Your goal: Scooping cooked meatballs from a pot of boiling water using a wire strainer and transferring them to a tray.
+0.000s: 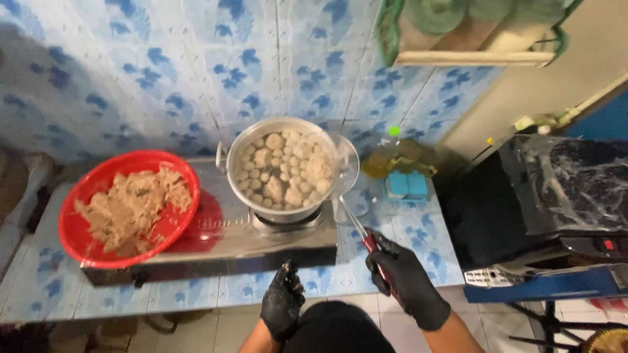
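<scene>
We see our right hand [407, 278], in a black glove, closed around the red handle of a long metal skimmer [352, 189], whose round wire head rests against the right rim of a shiny aluminium pot [282, 170]. Our left hand [282, 304], also in a black glove smeared with pale paste, hangs empty below the stove's front edge, its fingers loosely curled together. The pot sits on the right burner of a flat stainless-steel tabletop stove [222, 238] and is full of pale meatballs [281, 168] floating in water. On the stove's left side rests a round red plastic basin [127, 206] heaped with beige minced paste [134, 206]. Just right of the pot lie blue sponges [405, 185] on the blue-flowered counter [392, 255].
</scene>
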